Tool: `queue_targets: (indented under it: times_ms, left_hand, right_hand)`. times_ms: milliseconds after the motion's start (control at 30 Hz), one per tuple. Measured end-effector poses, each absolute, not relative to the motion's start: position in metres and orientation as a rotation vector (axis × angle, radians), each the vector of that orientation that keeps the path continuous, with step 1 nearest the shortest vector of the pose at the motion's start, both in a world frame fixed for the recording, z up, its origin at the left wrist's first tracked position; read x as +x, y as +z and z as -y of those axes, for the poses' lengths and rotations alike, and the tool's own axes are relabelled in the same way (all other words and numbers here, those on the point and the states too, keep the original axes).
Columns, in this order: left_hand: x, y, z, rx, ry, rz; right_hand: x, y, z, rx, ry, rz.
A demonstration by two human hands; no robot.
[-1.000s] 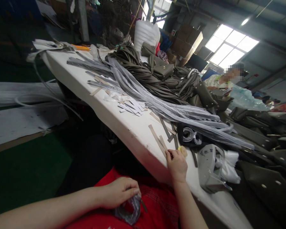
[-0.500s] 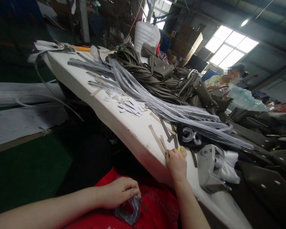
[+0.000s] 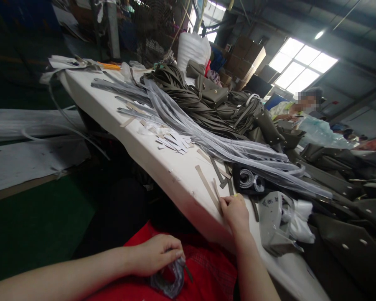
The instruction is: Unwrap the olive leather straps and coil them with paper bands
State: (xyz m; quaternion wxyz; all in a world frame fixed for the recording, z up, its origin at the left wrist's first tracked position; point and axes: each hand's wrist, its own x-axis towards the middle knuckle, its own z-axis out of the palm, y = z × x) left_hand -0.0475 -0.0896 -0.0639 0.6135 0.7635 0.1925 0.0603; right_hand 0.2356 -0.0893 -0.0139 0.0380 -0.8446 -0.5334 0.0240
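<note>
Low over my red-clothed lap, my left hand (image 3: 159, 254) is closed around a plastic-wrapped coiled strap (image 3: 172, 286), its dark narrow end poking out below the fingers. My right hand (image 3: 236, 214) rests at the table's near edge, thumb and fingers pinched at the lower end of a thin beige strip (image 3: 216, 188). Beside it lies a wider beige strip (image 3: 205, 182). A yellow tape roll (image 3: 236, 195) is mostly hidden behind my right hand. Just beyond are a dark strap piece (image 3: 221, 177) and a black tray (image 3: 238, 172) with a wrapped coil (image 3: 247, 179) in it.
Long plastic-wrapped straps (image 3: 213, 138) run across the white table (image 3: 163, 169), with dark straps (image 3: 181, 92) heaped behind. White paper slips (image 3: 175, 142) lie mid-table. A tape dispenser (image 3: 274, 221) stands right of my right hand, near dark bags (image 3: 347, 234). Another person (image 3: 285, 109) is at the far side.
My right hand has shifted slightly to the right and now covers most of the yellow tape roll. The left hand keeps its hold on the coiled strap.
</note>
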Motion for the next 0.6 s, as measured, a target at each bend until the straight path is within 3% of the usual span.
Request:
queue_targets:
  times_ms: [600]
  left_hand:
    - [-0.047, -0.060, 0.086, 1.791, 0.125, -0.463]
  right_hand:
    - [0.242, -0.006, 0.075, -2.662, 0.171, 1.601]
